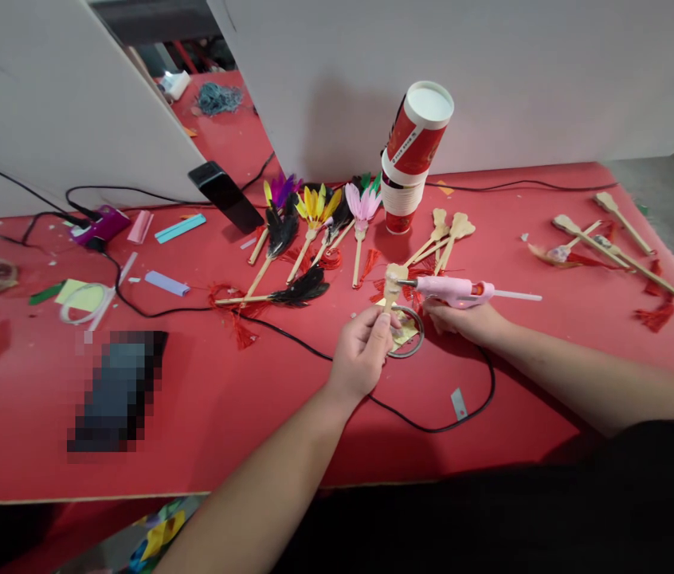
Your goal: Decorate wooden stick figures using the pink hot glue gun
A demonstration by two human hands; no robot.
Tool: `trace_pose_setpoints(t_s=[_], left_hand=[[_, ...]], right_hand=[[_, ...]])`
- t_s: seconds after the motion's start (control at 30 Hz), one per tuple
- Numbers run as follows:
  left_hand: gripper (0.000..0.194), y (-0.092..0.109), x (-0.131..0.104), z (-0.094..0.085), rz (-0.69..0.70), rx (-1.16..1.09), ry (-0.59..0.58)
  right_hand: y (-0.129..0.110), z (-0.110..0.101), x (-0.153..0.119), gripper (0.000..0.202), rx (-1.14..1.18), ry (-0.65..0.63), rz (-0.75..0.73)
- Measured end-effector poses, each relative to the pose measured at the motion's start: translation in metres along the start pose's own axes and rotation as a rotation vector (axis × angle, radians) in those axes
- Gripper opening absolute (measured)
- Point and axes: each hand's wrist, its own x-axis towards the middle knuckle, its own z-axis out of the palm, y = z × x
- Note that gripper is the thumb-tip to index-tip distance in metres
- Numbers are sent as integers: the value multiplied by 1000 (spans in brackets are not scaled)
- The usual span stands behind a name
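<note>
My left hand (366, 347) is closed round the handle of a small wooden paddle-shaped stick (395, 279), its broad head pointing up. In my right hand (462, 319) is a pink hot glue gun (448, 289), with a white glue stick poking out of its back. The gun's metal nozzle touches or nearly touches the paddle head; I cannot tell which. Below my hands lies a ring-shaped item (413, 351) with yellowish paper in it. Just beyond are more bare wooden sticks (456, 231) and a pink feather fan (362, 207) on a wooden handle.
Several feathered sticks (313, 211) with red tassels lie at the back. Stacked paper cups (417, 143) stand against the wall. More wooden sticks (624, 247) lie right. A black cable (289, 339) loops across the table, and a blade (460, 404) lies near its front. A pixelated dark object (119, 391) is left.
</note>
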Motion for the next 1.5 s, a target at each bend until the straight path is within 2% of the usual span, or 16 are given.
trace_pose_setpoints(t_s=[0.23, 0.37, 0.47, 0.57, 0.7, 0.97, 1.2, 1.4, 1.5], left_hand=[[57, 4, 4, -3, -24, -3, -1], [58, 4, 5, -3, -28, 3, -1], [58, 3, 5, -4, -33, 14, -2], [58, 0, 6, -6, -34, 29, -9], [58, -3, 9, -8, -26, 52, -10], [58, -5, 13, -11, -16, 86, 34], [61, -12, 18, -12, -2, 90, 56], [61, -15, 24, -13, 40, 91, 38], [60, -14, 25, -14, 49, 111, 31]], right_hand=[[13, -1, 12, 57, 400, -146, -228], [11, 0, 14, 52, 511, -184, -250], [11, 0, 14, 50, 483, -197, -284], [13, 0, 14, 57, 428, -192, -280], [14, 2, 15, 66, 318, -133, -246], [10, 9, 15, 50, 266, -31, -157], [13, 12, 18, 59, 197, 7, -155], [8, 16, 17, 49, 221, 49, -168], [9, 17, 18, 49, 211, 70, -169]])
